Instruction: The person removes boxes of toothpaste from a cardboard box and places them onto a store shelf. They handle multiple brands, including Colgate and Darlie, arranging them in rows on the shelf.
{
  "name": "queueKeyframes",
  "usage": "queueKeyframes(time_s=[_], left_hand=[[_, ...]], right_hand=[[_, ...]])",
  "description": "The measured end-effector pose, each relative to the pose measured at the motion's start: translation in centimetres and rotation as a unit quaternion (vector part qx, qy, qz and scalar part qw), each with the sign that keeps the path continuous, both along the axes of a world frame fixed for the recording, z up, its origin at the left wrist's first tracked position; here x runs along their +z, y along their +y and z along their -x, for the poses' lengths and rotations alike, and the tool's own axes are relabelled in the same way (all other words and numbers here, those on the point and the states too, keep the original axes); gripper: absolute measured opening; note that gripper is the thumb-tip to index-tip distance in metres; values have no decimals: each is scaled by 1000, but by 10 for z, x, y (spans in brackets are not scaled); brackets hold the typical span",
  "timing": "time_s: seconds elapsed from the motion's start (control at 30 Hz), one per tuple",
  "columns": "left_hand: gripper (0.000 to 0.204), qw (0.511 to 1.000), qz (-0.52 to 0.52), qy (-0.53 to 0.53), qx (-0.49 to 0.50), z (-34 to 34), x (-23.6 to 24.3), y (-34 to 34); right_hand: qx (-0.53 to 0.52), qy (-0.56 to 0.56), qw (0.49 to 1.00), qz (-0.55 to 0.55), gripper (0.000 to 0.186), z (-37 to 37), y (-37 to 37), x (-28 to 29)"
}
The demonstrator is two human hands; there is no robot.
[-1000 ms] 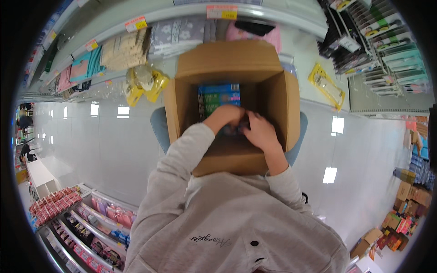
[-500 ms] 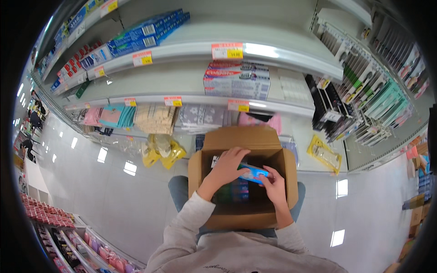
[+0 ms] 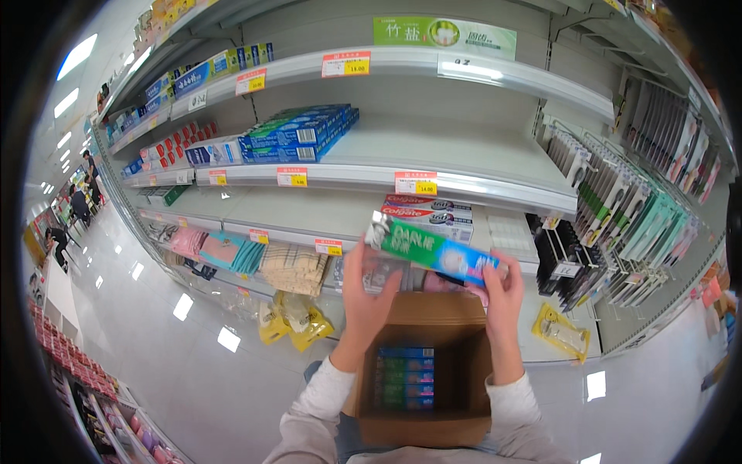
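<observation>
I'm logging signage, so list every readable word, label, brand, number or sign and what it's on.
Wording and numbers aren't copied here, only where they stand.
Bold white lettering: held green-and-blue toothpaste box.
Large characters: green shelf sign.
Lettering: red-and-white toothpaste boxes behind it.
Numbers: red-and-yellow price tags; fine print too small.
Too small or blurred: blue shelf boxes, boxes inside the cardboard carton.

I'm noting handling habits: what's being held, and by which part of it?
A green-and-blue carton, by its right end in the right grip; the left grip is at its left end, contact unclear.
</observation>
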State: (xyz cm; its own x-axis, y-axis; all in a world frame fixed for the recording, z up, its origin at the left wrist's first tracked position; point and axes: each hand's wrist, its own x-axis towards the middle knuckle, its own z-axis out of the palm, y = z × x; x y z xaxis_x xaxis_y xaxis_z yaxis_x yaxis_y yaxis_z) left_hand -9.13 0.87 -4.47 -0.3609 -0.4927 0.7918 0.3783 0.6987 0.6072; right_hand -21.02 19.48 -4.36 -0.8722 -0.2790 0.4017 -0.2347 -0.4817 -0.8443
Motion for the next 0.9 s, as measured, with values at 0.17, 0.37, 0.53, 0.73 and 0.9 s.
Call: queueKeyframes(time_s=[0.17, 0.37, 0.53, 0.73, 0.9], left_hand=[[70, 1000, 4, 8, 8, 39, 67, -59], [80, 997, 39, -43, 56, 85, 95, -96], [84, 965, 197, -68, 159, 78, 87, -83], [79, 939, 256, -109, 202, 80, 75, -81], [75, 949, 238, -106, 179, 75, 76, -83]], right_hand=[[-103, 193, 975, -49, 31, 49, -62, 89], [-162, 197, 959, -125, 34, 105, -102, 143], [-178, 282, 901, -279, 35, 114, -116, 158], [-206, 243, 821, -474, 41, 110, -136, 160], [-238, 316, 768, -505, 44, 112, -139, 153]])
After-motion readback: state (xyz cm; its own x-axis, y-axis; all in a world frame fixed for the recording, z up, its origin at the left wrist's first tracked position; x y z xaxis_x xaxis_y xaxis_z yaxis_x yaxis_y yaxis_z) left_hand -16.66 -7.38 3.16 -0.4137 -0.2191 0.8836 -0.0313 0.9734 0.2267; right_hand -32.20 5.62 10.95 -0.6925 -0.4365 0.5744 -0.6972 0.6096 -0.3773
